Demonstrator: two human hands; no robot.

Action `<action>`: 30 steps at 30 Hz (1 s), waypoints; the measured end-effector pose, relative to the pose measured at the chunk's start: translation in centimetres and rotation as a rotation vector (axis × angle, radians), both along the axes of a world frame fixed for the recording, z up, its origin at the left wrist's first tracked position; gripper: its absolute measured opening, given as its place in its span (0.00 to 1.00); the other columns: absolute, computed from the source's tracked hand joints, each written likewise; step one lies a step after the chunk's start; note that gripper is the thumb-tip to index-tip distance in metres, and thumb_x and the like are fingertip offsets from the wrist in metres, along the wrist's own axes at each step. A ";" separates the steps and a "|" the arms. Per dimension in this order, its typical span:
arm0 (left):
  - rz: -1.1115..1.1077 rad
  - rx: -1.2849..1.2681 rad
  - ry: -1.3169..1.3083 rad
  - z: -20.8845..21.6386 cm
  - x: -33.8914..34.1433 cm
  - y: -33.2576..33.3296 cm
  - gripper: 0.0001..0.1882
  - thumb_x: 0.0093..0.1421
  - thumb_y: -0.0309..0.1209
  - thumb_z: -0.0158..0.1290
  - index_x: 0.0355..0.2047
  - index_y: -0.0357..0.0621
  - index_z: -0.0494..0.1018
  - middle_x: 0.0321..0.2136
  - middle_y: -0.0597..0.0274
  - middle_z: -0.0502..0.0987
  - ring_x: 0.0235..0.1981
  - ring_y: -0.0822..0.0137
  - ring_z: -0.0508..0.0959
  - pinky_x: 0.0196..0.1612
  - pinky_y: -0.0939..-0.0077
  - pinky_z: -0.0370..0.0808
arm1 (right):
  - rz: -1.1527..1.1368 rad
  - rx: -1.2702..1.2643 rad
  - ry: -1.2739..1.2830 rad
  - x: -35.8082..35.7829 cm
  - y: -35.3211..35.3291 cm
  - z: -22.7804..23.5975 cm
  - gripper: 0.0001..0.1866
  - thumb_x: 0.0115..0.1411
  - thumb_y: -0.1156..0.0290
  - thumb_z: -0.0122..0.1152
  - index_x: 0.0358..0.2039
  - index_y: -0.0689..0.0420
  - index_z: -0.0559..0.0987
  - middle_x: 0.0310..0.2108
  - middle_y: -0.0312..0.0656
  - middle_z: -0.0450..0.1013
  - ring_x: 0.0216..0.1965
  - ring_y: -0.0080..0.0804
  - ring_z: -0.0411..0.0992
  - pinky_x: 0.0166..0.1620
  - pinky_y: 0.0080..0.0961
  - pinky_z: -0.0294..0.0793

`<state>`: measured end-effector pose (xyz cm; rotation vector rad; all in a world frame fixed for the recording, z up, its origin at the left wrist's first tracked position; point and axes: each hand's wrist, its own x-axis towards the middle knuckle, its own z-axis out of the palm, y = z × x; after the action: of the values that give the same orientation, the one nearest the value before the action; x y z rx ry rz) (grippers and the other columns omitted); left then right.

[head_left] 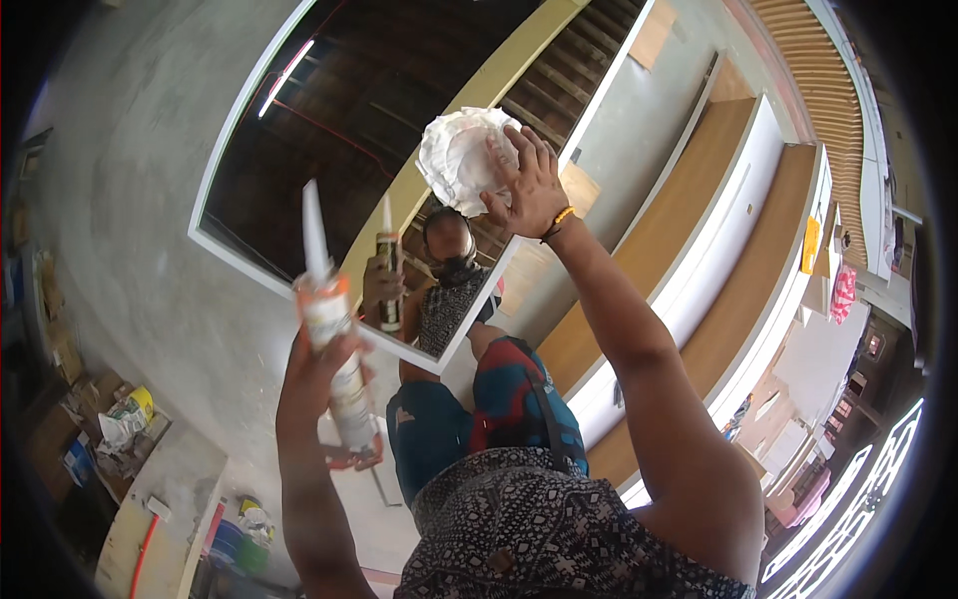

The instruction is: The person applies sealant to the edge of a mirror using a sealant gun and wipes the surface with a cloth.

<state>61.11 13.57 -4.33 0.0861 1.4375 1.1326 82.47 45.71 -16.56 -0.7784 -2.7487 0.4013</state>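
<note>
The right hand [529, 190], splayed, lies on a crumpled white wad [451, 160], perhaps cloth, against the white-framed mirror [329, 165], while the left hand [314, 374] grips a sealant cartridge [329, 314] beside the mirror's lower edge, its upright nozzle [314, 230] liable to smear the glass if swung inward.

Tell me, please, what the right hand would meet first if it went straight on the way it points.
The right hand would likely meet the crumpled white cloth-like wad first; its fingers seem to touch it, though exact depth is unclear.
</note>
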 end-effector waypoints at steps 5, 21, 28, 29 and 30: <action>-0.082 0.180 -0.340 -3.5 -0.2 13.8 0.40 0.61 0.49 0.56 0.64 0.37 0.57 0.48 0.45 0.74 0.39 0.61 0.77 0.34 0.66 0.81 | 0.039 0.005 -0.165 0.2 0.9 -1.5 0.41 0.56 0.51 0.59 0.69 0.46 0.61 0.69 0.54 0.52 0.69 0.61 0.49 0.68 0.63 0.46; -0.260 -0.158 -0.100 -8.4 1.3 24.6 0.25 0.59 0.49 0.61 0.42 0.38 0.72 0.27 0.59 0.77 0.21 0.66 0.80 0.25 0.70 0.81 | 0.080 0.163 -0.085 1.5 1.9 -2.0 0.27 0.56 0.46 0.63 0.54 0.43 0.79 0.60 0.39 0.65 0.63 0.45 0.61 0.66 0.61 0.53; -0.245 -0.206 0.024 -8.9 1.6 24.9 0.24 0.57 0.49 0.63 0.37 0.39 0.74 0.24 0.61 0.76 0.21 0.68 0.80 0.26 0.72 0.81 | 0.216 0.237 -0.056 2.3 3.1 -1.6 0.25 0.47 0.48 0.69 0.44 0.46 0.84 0.52 0.33 0.73 0.61 0.40 0.64 0.68 0.61 0.51; -0.245 -0.206 0.023 -8.9 1.8 24.9 0.24 0.57 0.49 0.63 0.37 0.39 0.74 0.24 0.61 0.76 0.21 0.68 0.80 0.26 0.72 0.81 | 0.236 0.246 -0.060 2.5 3.2 -1.5 0.24 0.45 0.48 0.70 0.41 0.46 0.84 0.51 0.33 0.73 0.61 0.39 0.64 0.69 0.61 0.50; -0.247 -0.209 0.028 -9.0 2.1 25.0 0.24 0.57 0.49 0.63 0.37 0.39 0.74 0.24 0.61 0.76 0.21 0.68 0.80 0.26 0.72 0.81 | 0.235 0.245 -0.061 2.7 3.2 -1.5 0.24 0.45 0.48 0.70 0.41 0.46 0.84 0.51 0.33 0.73 0.61 0.39 0.64 0.69 0.61 0.50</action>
<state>63.18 38.54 -13.32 0.1287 1.5165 0.7783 85.19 48.95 -18.07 -0.4150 -2.8824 0.0806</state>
